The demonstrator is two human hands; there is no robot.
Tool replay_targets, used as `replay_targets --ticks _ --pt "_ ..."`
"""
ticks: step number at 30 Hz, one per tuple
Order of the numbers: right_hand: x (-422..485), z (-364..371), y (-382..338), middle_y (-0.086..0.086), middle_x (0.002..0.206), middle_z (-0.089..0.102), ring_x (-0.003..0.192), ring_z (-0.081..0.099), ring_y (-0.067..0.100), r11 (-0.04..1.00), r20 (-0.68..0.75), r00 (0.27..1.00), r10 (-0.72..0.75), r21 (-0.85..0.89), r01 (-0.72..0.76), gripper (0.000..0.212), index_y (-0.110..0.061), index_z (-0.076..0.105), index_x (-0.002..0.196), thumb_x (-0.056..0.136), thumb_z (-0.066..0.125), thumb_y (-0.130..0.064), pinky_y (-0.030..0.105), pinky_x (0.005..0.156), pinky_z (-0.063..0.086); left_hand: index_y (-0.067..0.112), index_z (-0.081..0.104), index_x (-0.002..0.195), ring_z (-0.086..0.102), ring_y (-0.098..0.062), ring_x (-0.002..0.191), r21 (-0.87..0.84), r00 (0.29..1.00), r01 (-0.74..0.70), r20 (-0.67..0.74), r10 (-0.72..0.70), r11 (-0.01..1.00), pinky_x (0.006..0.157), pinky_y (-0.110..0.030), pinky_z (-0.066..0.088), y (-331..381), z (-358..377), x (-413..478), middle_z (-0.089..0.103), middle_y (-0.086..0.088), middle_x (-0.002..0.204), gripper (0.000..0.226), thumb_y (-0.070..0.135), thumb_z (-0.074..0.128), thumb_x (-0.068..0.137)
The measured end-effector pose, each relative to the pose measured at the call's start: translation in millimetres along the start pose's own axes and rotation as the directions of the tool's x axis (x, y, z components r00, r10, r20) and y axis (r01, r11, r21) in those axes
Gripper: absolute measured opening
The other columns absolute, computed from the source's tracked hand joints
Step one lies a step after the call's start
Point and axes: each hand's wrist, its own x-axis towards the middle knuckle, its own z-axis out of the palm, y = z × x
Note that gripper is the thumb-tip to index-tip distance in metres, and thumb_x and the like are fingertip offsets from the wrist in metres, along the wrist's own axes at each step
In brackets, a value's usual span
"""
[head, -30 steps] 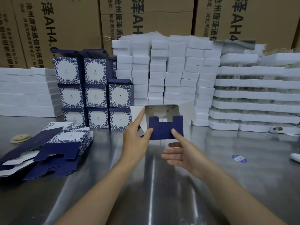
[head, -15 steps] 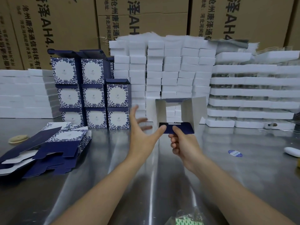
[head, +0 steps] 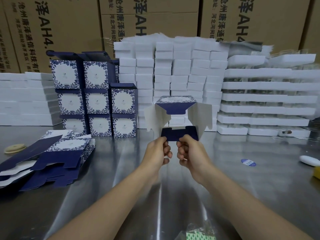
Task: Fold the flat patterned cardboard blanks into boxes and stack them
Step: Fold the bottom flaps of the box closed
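Above the middle of the brushed steel tabletop (head: pixel 121 170), the person holds up a half-opened navy and white floral cardboard box (head: pixel 175 106). It stands as an open tube seen end-on, with its white inner side flaps spread left and right and a notched navy flap hanging from its top edge. The left grip (head: pixel 156 151) pinches the left end of the box's lower navy flap (head: pixel 179 134) between thumb and curled fingers. The right grip (head: pixel 190 151) pinches the right end of the same flap in the same way. The two grips are close together but apart.

On the tabletop to the left lies a slanted pile of flat navy and floral cardboard blanks (head: pixel 57 156), well apart from the hands. Behind it stands a stack of finished navy and white floral boxes (head: pixel 97 99), three tiers high, just beside a wall of white foam blocks (head: pixel 173 75). Layered white foam trays (head: pixel 268 97) fill the right side, and more white foam is stacked at the far left. Large brown printed shipping cartons (head: pixel 69 23) rise behind everything.

A tan round disc (head: pixel 14 148) lies at the left edge. A small blue round sticker (head: pixel 248 162) and a white oval object (head: pixel 310 160) lie on the right of the tabletop.
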Motion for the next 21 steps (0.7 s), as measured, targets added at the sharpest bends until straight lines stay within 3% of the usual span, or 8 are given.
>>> replay_targets --ticks 4,9,15,21 --pt "-0.4 0.3 1.4 -0.003 0.056 0.036 0.049 0.03 0.014 0.997 -0.019 0.998 -0.062 -0.042 0.061 0.023 -0.013 0.052 0.072 0.095 0.053 -0.018 0.023 0.045 0.031 0.021 0.048 0.071 0.047 -0.015 0.052 -0.018 0.999 0.047 0.009 -0.047 0.999 0.058 -0.029 0.035 1.4 0.8 -1.0 0.038 0.004 0.056 0.035 0.03 0.048 0.105" --pt "-5.2 4.6 2.9 -0.001 0.056 0.039 0.048 0.035 0.013 0.996 0.063 0.997 -0.043 -0.076 0.048 0.027 -0.015 0.055 0.07 0.096 0.055 -0.021 0.023 0.048 0.035 0.027 0.047 0.055 0.044 -0.015 0.052 -0.023 0.997 0.044 0.065 -0.042 0.999 0.062 -0.031 0.04 -0.7 0.6 -3.1 0.036 0.003 0.056 0.048 0.03 0.05 0.103" --pt "-3.6 5.2 1.6 -0.002 0.056 0.041 0.048 0.034 0.013 1.0 0.044 0.999 0.025 0.014 -0.026 0.027 -0.016 0.056 0.071 0.097 0.055 -0.024 0.023 0.046 0.03 0.023 0.038 0.067 0.038 -0.016 0.053 -0.051 0.999 0.032 0.025 -0.031 0.998 0.056 -0.028 0.033 2.1 -2.4 0.2 0.03 0.004 0.057 0.038 0.026 0.046 0.104" --pt "-0.9 2.8 3.0 -0.003 0.054 0.034 0.045 0.028 0.013 0.999 0.014 1.0 0.02 0.032 -0.021 0.03 -0.016 0.051 0.069 0.099 0.048 -0.019 0.023 0.044 0.027 0.025 0.042 0.064 0.041 -0.016 0.052 -0.024 0.991 0.079 0.113 -0.076 0.997 0.061 -0.032 0.036 -1.2 -1.4 -2.7 0.032 0.003 0.059 0.041 0.034 0.045 0.103"
